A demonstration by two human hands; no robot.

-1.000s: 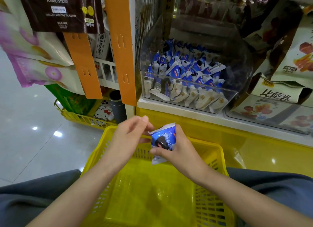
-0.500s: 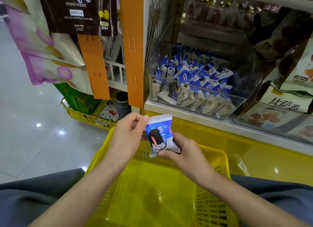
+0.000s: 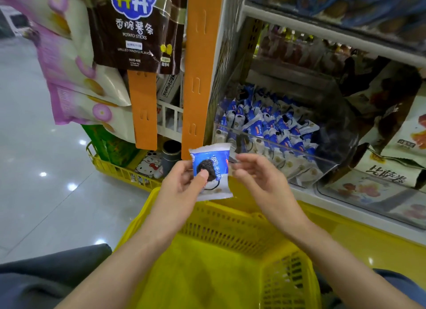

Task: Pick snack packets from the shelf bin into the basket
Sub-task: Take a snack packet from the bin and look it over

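Left hand (image 3: 182, 189): I see it pinch the snack packet (image 3: 212, 170), thumb on front.
Right hand (image 3: 258, 177): loose, empty, just beside the packet.
Around: yellow basket (image 3: 230, 221) below both hands; shelf bin (image 3: 299, 152) behind Right hand; orange strip (image 3: 196, 78) above.
Floor (image 3: 34, 193): shiny, grey.

Single view, head-worn, wide-angle. The scene is viewed from above and behind the basket (image 3: 230, 223), faced forward and down. The basket is seen close and fills the lower centre; its near side is cut off by the bottom edge. The left hand (image 3: 182, 189), pinching a snack packet (image 3: 212, 170), and the right hand (image 3: 258, 177) are framed close, just above the basket's far rim. The shelf bin (image 3: 311, 170) is seen beyond the basket, up and right. The floor (image 3: 34, 170) is seen left of the basket.
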